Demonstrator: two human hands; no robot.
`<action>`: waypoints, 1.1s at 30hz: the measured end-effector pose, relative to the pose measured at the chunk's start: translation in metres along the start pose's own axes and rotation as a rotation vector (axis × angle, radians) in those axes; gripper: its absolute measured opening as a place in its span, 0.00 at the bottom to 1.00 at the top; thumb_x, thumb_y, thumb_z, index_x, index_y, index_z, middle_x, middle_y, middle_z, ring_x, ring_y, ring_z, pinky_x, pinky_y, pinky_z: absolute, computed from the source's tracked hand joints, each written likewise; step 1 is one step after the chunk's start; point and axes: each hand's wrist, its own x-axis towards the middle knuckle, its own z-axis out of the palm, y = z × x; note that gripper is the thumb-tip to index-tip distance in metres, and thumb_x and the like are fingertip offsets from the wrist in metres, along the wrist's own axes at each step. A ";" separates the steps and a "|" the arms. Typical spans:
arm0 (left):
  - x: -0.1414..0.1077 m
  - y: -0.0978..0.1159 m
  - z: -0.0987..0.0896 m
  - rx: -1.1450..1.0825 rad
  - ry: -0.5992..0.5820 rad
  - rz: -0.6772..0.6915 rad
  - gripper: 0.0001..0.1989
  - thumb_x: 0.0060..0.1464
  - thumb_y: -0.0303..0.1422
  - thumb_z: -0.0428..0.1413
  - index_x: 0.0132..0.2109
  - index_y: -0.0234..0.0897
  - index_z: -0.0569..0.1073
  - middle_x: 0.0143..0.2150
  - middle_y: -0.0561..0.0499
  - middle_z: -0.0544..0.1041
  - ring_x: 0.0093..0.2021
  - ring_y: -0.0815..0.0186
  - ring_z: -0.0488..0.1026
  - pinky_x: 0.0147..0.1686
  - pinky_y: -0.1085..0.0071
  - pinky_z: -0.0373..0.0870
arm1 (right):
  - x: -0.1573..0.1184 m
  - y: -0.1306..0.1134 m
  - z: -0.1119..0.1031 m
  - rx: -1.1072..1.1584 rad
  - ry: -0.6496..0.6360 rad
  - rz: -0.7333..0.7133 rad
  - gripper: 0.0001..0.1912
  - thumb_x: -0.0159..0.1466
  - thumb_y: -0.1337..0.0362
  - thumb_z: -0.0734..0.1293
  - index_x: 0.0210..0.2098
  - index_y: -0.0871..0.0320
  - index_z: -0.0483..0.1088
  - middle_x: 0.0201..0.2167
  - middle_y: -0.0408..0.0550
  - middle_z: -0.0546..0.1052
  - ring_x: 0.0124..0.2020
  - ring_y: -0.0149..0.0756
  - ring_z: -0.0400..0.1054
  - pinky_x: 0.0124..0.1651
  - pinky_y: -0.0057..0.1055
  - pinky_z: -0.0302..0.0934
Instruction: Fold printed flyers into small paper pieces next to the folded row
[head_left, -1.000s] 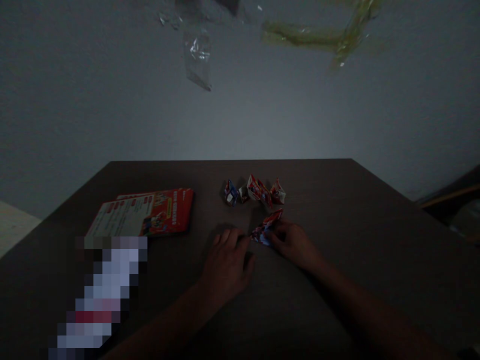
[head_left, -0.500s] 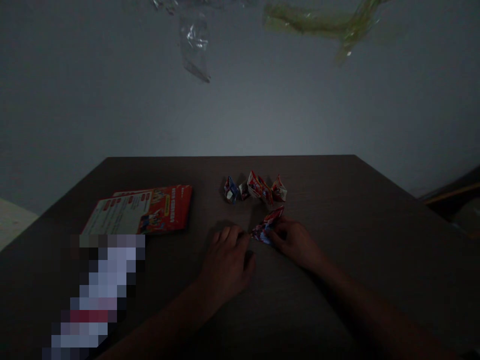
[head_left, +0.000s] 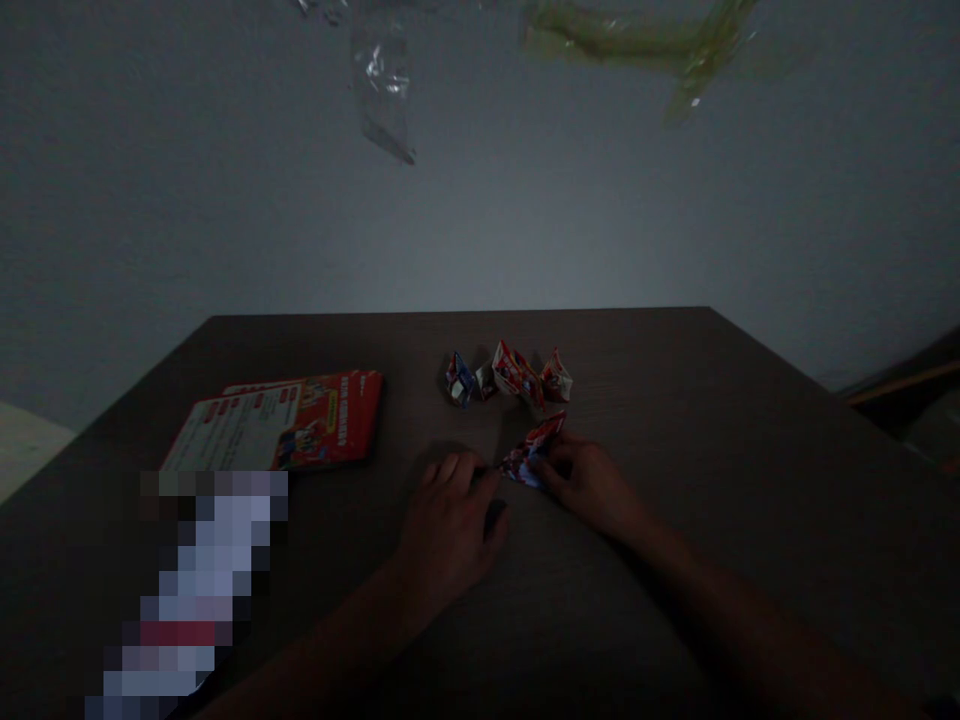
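A folded red and blue printed paper (head_left: 529, 456) rests on the dark table (head_left: 675, 400). The fingers of my right hand (head_left: 592, 487) are closed on its right side. My left hand (head_left: 451, 520) lies palm down on the table, fingers spread, with its index fingertip at the paper's left corner. Behind the paper stand several small folded paper pieces: a blue one (head_left: 459, 381) at the left, red ones (head_left: 517, 374) in the middle and a red and white one (head_left: 556, 377) at the right.
A stack of red and white printed sheets (head_left: 330, 420) lies at the left. In front of it is a pixelated bright object (head_left: 217, 570). Behind the table rises a wall (head_left: 480, 220) with clear tape (head_left: 384, 90) and yellowish tape (head_left: 622, 40).
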 end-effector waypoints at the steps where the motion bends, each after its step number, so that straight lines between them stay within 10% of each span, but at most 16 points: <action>1: 0.000 0.000 0.000 0.002 0.002 0.000 0.16 0.56 0.36 0.50 0.51 0.39 0.69 0.46 0.45 0.68 0.48 0.55 0.64 0.47 0.56 0.63 | 0.000 0.000 0.000 0.002 0.003 -0.006 0.14 0.61 0.63 0.62 0.20 0.58 0.68 0.32 0.50 0.74 0.33 0.36 0.69 0.37 0.30 0.61; 33: 0.000 0.000 -0.001 0.008 -0.056 -0.008 0.17 0.57 0.36 0.49 0.53 0.43 0.68 0.48 0.45 0.66 0.48 0.56 0.63 0.46 0.57 0.62 | 0.000 0.001 0.000 0.006 0.011 -0.012 0.12 0.60 0.64 0.63 0.22 0.59 0.71 0.35 0.50 0.75 0.35 0.36 0.70 0.38 0.29 0.61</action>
